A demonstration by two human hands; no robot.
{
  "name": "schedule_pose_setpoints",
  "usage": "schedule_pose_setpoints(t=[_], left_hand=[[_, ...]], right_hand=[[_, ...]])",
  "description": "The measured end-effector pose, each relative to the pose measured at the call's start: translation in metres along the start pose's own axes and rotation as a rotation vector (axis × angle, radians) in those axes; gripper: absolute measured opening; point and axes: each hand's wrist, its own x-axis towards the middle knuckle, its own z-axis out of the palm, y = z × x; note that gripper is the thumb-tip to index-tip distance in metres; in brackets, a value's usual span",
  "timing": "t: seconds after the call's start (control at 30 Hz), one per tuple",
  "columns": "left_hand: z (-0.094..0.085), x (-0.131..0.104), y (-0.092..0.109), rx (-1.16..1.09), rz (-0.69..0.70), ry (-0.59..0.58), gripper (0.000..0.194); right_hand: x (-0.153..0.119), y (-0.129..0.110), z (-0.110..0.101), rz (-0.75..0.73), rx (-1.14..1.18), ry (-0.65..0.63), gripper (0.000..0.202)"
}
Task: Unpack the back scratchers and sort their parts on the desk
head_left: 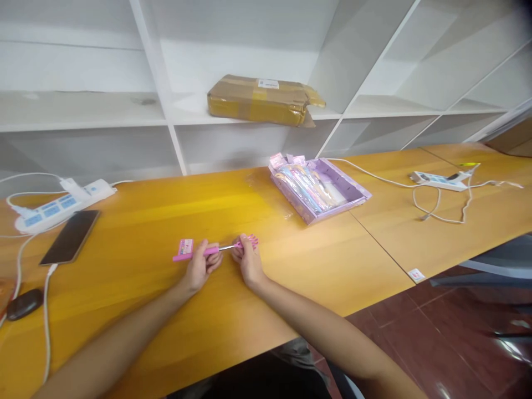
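A pink stick-like tool (211, 251) with a short metal rod in its middle lies level between my hands, above the wooden table. My left hand (202, 264) is closed around its pink handle, and a small pink tag (185, 246) shows at the handle's left end. At the other end, my right hand (248, 259) pinches the tool just below its pink, finger-like head (253, 241). Beyond my hands stands a purple tray (350, 192) holding several wrapped, pastel-coloured items (305, 185).
A phone (70, 237), a white power strip (66, 206) and a black mouse-like object (25, 305) are at the left. Another power strip (440, 180) with cables lies at the right. A taped cardboard box (261, 100) rests on the white shelf (83, 113) behind.
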Motion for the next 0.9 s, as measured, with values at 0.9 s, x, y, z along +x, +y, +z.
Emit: schedule_pose_setpoints(t=[0.9], left_hand=[[-0.008, -0.007, -0.003, 0.210, 0.000, -0.002, 0.054]], right_hand=[[-0.028, -0.142, -0.237, -0.034, -0.130, 0.476, 0.061]])
